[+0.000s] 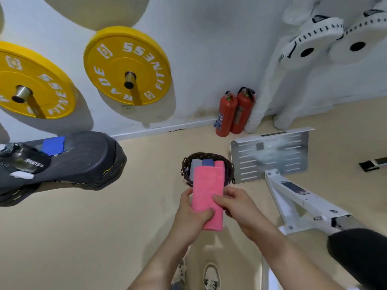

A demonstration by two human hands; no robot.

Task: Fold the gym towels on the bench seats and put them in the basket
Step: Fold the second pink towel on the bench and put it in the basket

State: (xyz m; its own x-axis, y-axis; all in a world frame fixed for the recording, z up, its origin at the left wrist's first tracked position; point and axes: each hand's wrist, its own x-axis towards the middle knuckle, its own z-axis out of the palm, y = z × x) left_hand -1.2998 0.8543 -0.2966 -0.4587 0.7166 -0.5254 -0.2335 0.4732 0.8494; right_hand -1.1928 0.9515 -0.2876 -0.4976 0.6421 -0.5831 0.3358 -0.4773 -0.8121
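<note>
Three folded pieces are seen stowed upright in the basket (184, 164) on the floor (104, 227): a grey towel (195, 167), a navy towel (208, 162) and a stowed pink towel (219, 163). A fourth, the held pink towel (207, 185), is folded into a long narrow strip and carried above the basket, its far end lined up over the rim. So the job is judged well past halfway, with this one only needing to be lowered in. Over on the bench (83, 160) a bright blue towel (53, 145) is spotted lying flat, and that one is taken as left to do. Now the grip: the strip's near end is clamped by the left hand (191, 218), thumb wrapped across the front and fingers curled behind. Its right edge is pinched by the right hand (238, 204), fingers laid over the cloth. Both forearms are stretched forward and down towards the basket.
</note>
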